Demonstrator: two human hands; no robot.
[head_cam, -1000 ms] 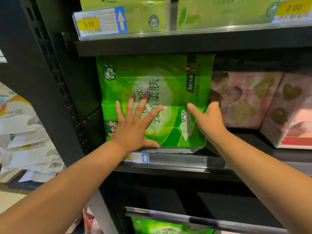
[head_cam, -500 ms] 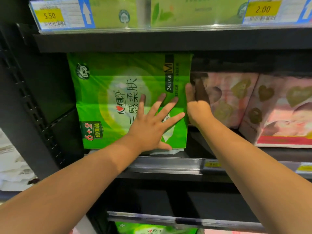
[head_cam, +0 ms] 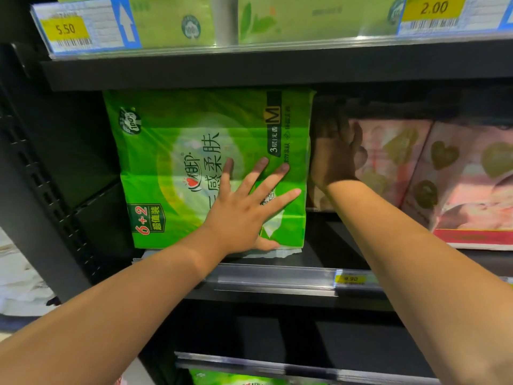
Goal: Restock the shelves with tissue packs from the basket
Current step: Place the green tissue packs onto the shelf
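A large green tissue pack (head_cam: 177,151) stands upright at the left end of the middle shelf (head_cam: 277,279). My left hand (head_cam: 244,209) lies flat on its front face, fingers spread, near the lower right corner. My right hand (head_cam: 334,154) reaches deep into the shelf, in the gap between the green pack's right side and a pink tissue pack (head_cam: 388,159); its palm rests against the pink pack. The basket is out of view.
A second pink pack (head_cam: 472,184) leans at the right. The shelf above holds pale green packs (head_cam: 305,15) behind price tags 5.50 (head_cam: 65,29) and 2.00 (head_cam: 433,8). A black upright (head_cam: 36,162) bounds the left. Another green pack (head_cam: 236,379) shows on the lower shelf.
My left hand slid right across the green pack's face. My right hand left the pack's front and went deeper into the gap beside it, against the pink pack.
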